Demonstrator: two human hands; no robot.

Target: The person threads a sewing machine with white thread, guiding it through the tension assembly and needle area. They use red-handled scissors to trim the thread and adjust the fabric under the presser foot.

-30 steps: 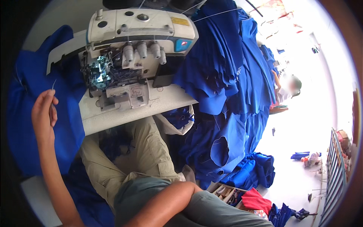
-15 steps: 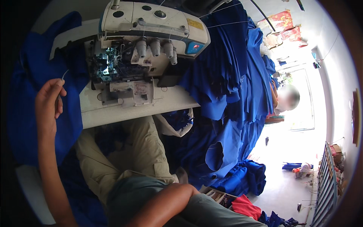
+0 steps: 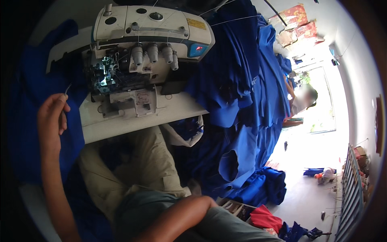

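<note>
At the left, my left hand is raised, its thumb and fingers pinching a thin, curved, pale piece; I cannot make out its kind. Behind that hand hangs blue cloth, draped over the left end of the white sewing machine table. To the hand's right stands a white overlock sewing machine, its looper area lit and uncovered. My right forearm lies bent across my lap from the elbow toward the lower edge; the right hand itself is out of sight.
A large pile of blue cloth rises right of the machine. Below the table is a pale bag with blue scraps. Red cloth lies at lower right. Farther off are a person and a metal railing.
The view has shifted a little, so the machine sits farther left in the picture. My left hand keeps its pinch, slightly lower in the picture; my right arm stays bent.
</note>
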